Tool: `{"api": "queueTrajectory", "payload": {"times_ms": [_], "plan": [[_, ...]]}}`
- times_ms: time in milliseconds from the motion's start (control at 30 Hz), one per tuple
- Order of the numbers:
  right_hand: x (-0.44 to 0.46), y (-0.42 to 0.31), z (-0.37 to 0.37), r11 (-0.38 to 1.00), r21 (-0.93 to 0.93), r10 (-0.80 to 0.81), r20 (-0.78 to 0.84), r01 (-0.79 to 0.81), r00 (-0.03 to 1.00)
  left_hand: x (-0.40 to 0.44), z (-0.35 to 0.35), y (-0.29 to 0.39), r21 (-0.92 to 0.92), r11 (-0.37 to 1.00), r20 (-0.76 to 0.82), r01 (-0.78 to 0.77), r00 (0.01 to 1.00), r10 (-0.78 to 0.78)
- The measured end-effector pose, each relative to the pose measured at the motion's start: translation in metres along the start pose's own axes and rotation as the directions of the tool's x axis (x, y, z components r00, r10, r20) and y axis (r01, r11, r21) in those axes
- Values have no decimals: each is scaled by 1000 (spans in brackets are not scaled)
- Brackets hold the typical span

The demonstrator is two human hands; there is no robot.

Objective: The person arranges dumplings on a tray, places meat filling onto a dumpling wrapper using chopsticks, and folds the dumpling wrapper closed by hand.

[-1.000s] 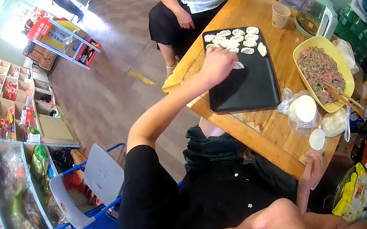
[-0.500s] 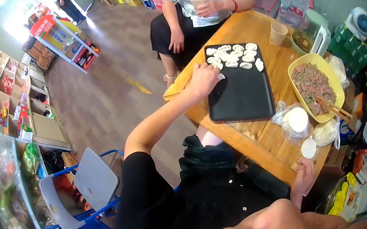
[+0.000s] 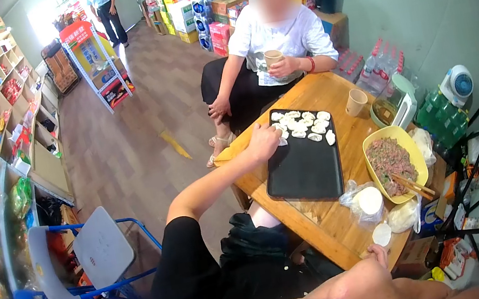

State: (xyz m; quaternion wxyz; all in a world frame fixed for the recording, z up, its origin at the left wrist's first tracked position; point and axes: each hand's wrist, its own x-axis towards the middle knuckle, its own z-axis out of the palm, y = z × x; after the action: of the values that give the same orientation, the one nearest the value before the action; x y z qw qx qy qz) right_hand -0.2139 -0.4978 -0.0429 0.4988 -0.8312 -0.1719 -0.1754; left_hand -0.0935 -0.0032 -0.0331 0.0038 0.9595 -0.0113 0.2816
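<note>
My left hand [image 3: 266,140] reaches over the left edge of the black tray [image 3: 304,170], its fingers closed on a small white dumpling [image 3: 282,141]. Several folded white dumplings [image 3: 314,136] lie at the tray's far end, right of that hand. At the near right corner of the table [image 3: 302,218], my right hand [image 3: 376,253] rests with its fingers loosely apart, close to a round white wrapper [image 3: 382,234]; part of it is hidden behind my body. A stack of wrappers [image 3: 368,201] sits in a plastic bag. The yellow bowl [image 3: 422,164] holds minced filling and chopsticks.
Across the table sits a person [image 3: 278,41] holding a paper cup. Another cup [image 3: 356,102] and a jug [image 3: 400,107] stand at the right back. Folding chairs [image 3: 102,247] and shelves are on the left. One more person [image 3: 105,13] stands far back.
The view has tilted upward, showing more of the room. My left hand, with the white piece, has moved left over the tray toward its left edge. My right hand stays near the loose wrapper.
</note>
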Motion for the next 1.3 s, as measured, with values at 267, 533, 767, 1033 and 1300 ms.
{"api": "queueTrajectory", "payload": {"times_ms": [267,533,767,1033,1300], "plan": [[3,1,-1,993,-34,-116,-1,116,993,2,-19,5,-110,989,-22,102,994,-105],[16,-23,4,902,321,284,63,-288,957,-32,-66,32,-433,901,-202,34,970,-133],[94,-131,15,741,624,65,300,-248,952,-123,-98,105,-764,635,-240,-112,964,-118],[133,-170,81,252,764,43,604,-593,796,-199,-76,178,-940,342,112,17,959,259],[118,-158,88,215,770,50,606,-601,794,-226,14,211,-903,306,426,302,728,537]]}}
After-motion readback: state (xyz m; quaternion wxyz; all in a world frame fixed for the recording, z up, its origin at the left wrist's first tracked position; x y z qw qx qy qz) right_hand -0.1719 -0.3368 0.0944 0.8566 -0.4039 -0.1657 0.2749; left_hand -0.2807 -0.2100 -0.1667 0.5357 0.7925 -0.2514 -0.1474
